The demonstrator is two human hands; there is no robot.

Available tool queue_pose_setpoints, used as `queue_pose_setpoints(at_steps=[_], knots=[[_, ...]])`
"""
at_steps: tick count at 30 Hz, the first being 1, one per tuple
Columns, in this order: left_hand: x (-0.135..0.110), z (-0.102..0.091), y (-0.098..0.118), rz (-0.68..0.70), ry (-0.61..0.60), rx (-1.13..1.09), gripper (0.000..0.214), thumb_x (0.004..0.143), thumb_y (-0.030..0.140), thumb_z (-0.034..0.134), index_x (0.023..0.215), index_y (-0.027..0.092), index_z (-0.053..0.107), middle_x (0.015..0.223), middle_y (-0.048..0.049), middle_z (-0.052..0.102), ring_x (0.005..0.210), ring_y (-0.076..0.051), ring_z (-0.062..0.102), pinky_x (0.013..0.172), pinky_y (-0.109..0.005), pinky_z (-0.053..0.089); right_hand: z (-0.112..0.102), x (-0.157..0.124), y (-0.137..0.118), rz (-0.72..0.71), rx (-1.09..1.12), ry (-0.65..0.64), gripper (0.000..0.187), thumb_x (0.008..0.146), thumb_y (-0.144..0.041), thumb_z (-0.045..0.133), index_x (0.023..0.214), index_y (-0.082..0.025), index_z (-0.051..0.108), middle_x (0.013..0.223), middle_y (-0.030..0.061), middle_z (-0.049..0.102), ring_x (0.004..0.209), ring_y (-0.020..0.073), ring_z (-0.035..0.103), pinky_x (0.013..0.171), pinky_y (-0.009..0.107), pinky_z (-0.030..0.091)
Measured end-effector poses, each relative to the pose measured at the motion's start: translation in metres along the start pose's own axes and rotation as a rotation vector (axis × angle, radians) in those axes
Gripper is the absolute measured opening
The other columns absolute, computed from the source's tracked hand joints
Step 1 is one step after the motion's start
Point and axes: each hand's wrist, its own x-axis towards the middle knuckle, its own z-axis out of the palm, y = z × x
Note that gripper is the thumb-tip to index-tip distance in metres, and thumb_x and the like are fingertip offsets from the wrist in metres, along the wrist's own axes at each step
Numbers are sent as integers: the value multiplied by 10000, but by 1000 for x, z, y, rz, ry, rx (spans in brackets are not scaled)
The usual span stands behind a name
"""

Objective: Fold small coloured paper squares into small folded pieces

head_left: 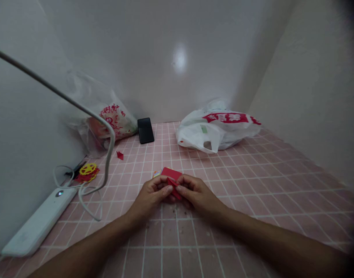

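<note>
Between both hands is a small folded red paper (173, 187), held above the tiled surface. My left hand (157, 189) pinches its left side with thumb and fingers. On the other side my right hand (193, 190) grips it the same way, the two thumbs close together. Just beyond the fingers lies a stack of red paper squares (170, 172), with a bit of patterned packaging (156, 173) showing at its left. A small red folded paper piece (120, 155) rests farther off to the left.
Against the far wall are a clear plastic bag (113, 123), a black phone (145, 130) and a white plastic bag (217, 127). On the left lie a white power strip (39, 222), yellow and red cut-outs (88, 170), and a grey cable (61, 94) hanging across the view.
</note>
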Motion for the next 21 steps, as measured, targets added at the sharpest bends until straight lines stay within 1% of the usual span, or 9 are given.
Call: queue_pose_setpoints(at_steps=[4, 10, 16, 21], knots=[[0, 0, 0, 9, -22, 11, 248, 882, 378, 650, 1007, 163, 660, 771, -8, 691, 645, -95, 643, 677, -222, 537, 0, -1, -2, 9, -32, 17, 246, 863, -402, 601, 768, -199, 498, 554, -60, 498, 428, 73, 363, 417, 224, 219], [-1, 0, 0, 27, -42, 21, 240, 862, 377, 680, 980, 170, 647, 760, 0, 688, 639, -94, 646, 654, -209, 532, 2, -2, -1, -10, -58, 2, 242, 885, -409, 580, 793, -194, 515, 641, -31, 528, 470, 73, 368, 437, 230, 237], [-2, 0, 0, 37, -70, 16, 280, 909, 389, 615, 1075, 164, 636, 792, -24, 700, 660, -107, 662, 684, -232, 542, -1, 1, 2, 8, -48, -11, 270, 880, -429, 580, 761, -202, 494, 563, -56, 479, 439, 74, 356, 421, 228, 224], [-2, -2, -1, 55, -87, 48, 281, 898, 389, 637, 1068, 166, 652, 797, -19, 688, 658, -97, 656, 676, -216, 532, -2, 1, 2, -5, -60, 2, 281, 877, -435, 593, 756, -199, 498, 578, -50, 493, 456, 78, 360, 443, 231, 238]])
